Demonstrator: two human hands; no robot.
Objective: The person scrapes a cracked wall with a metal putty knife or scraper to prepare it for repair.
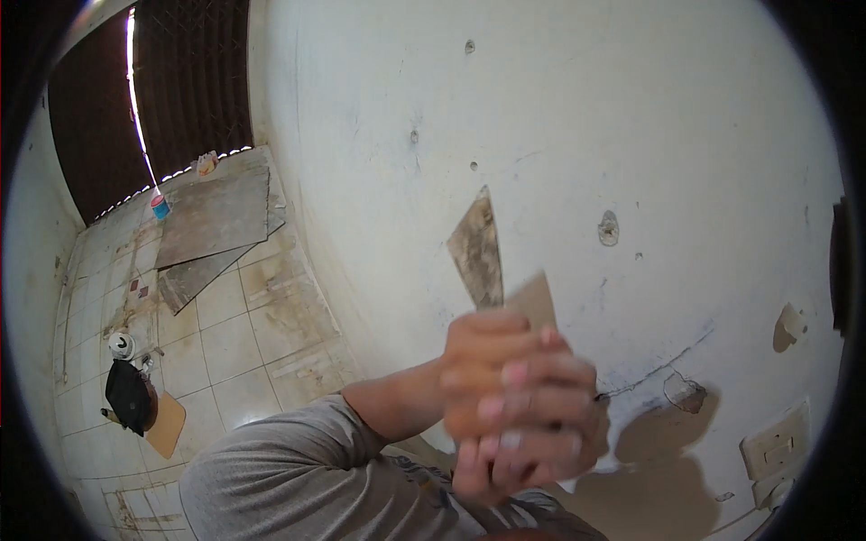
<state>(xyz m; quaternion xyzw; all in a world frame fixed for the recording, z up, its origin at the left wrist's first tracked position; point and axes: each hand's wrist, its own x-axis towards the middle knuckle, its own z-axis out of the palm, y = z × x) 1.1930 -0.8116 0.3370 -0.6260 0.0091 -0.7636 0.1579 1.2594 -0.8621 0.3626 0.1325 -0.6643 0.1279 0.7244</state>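
My left hand [478, 347] and my right hand [546, 415] are pressed together in front of the wall, both closed, with slightly blurred fingers. Up out of the left hand rises a putty knife [476, 248], its flared blade smeared brown and grey. Beside it, a second flat tan-grey blade [537, 300] with straight edges sticks up from between the hands, apparently in the right one. Both handles are hidden by the fingers. Behind them stands a white wall [550, 117] with small holes, a crack and a chipped patch [684, 392].
A switch plate [773, 446] sits low on the wall at right. On the tiled floor at left lie flat boards [216, 215], a blue and red can [160, 206], a black bag [129, 395] and a tan board [168, 426]. A dark folding gate [189, 81] stands behind.
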